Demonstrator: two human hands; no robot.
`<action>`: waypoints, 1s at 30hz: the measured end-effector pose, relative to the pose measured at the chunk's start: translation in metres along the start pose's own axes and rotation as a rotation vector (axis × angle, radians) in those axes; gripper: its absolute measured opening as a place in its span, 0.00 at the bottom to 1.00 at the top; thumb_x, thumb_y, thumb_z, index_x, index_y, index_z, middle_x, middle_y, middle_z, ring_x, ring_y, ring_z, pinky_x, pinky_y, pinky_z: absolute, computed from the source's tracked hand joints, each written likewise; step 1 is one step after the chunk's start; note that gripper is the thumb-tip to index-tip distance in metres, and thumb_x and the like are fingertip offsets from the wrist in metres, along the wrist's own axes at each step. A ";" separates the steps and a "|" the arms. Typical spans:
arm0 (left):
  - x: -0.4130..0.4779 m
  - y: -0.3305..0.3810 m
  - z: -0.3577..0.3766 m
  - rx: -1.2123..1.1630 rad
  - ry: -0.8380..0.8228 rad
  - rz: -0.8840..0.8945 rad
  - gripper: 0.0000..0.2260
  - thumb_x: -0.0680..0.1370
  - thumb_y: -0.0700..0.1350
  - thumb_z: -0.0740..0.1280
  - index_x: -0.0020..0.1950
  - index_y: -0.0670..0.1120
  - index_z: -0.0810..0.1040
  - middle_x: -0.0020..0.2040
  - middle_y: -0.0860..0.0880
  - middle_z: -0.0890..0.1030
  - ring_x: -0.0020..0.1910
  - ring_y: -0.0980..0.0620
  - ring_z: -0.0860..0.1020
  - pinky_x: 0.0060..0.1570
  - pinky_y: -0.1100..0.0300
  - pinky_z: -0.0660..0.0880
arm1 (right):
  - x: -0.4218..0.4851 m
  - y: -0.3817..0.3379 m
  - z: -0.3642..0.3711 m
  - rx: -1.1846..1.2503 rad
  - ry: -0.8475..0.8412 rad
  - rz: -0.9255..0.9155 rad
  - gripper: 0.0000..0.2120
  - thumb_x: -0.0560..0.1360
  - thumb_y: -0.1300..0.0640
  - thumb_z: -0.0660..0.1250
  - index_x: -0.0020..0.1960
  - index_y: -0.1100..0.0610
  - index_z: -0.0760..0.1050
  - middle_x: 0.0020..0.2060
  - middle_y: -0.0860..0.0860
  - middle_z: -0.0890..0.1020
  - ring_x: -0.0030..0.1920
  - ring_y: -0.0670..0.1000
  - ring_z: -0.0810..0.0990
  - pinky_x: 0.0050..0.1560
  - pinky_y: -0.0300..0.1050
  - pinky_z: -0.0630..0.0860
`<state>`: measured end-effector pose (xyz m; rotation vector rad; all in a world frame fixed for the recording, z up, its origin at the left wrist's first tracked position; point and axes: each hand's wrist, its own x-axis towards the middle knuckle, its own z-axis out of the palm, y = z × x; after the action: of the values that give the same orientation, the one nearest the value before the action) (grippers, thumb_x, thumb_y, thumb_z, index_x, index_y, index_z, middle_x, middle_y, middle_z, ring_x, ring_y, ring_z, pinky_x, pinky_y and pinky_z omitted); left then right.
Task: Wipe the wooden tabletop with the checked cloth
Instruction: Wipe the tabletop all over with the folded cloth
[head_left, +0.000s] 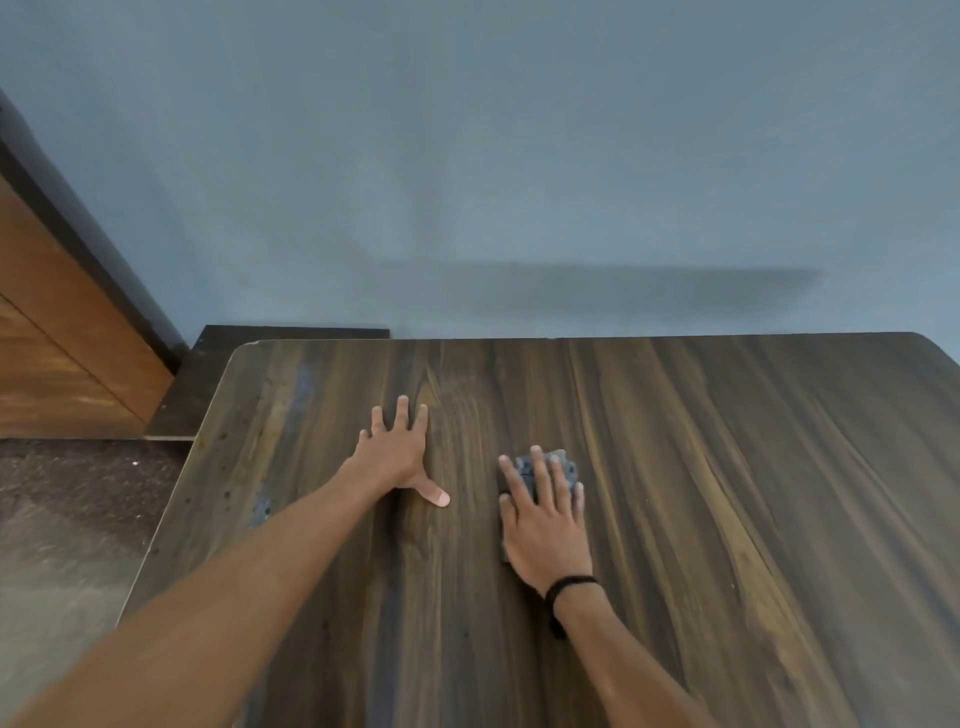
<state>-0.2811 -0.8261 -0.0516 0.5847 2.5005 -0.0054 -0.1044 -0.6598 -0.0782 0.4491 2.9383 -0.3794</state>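
A dark wooden tabletop (727, 467) fills the lower part of the head view. My right hand (545, 525) lies flat on a small grey checked cloth (570, 466), pressing it to the wood near the table's middle; only the cloth's far edge and a strip by my thumb show. My left hand (397, 454) rests palm down on the bare wood to the left of the cloth, fingers spread, holding nothing. A black band circles my right wrist.
A blue-grey wall (519, 182) stands right behind the table's far edge. At the left is an orange-brown wooden door (57, 338) with a dark frame, a dark step (208, 374) beneath it, and speckled floor (67, 519) beside the table's left edge.
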 end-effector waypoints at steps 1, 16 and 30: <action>0.004 0.000 -0.004 -0.018 -0.019 -0.003 0.65 0.60 0.70 0.75 0.78 0.49 0.33 0.77 0.44 0.31 0.75 0.32 0.36 0.72 0.35 0.46 | -0.003 -0.003 0.006 -0.008 -0.003 -0.035 0.26 0.85 0.42 0.42 0.79 0.35 0.34 0.81 0.46 0.34 0.75 0.48 0.24 0.75 0.57 0.29; 0.046 -0.026 -0.035 -0.083 -0.087 -0.043 0.65 0.60 0.65 0.78 0.78 0.52 0.32 0.77 0.46 0.29 0.74 0.32 0.33 0.71 0.34 0.46 | 0.063 -0.013 -0.004 0.052 0.016 -0.020 0.25 0.86 0.43 0.43 0.80 0.35 0.40 0.81 0.44 0.37 0.76 0.48 0.28 0.75 0.59 0.29; 0.034 -0.020 -0.035 -0.064 -0.047 -0.003 0.63 0.63 0.65 0.76 0.78 0.51 0.32 0.77 0.45 0.30 0.75 0.32 0.35 0.72 0.35 0.49 | 0.122 -0.032 -0.001 0.034 -0.006 -0.150 0.25 0.85 0.41 0.43 0.79 0.34 0.38 0.81 0.44 0.36 0.79 0.51 0.32 0.73 0.57 0.28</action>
<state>-0.3332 -0.8257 -0.0422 0.5479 2.4468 0.0596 -0.2296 -0.6555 -0.0916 0.2309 2.9727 -0.4481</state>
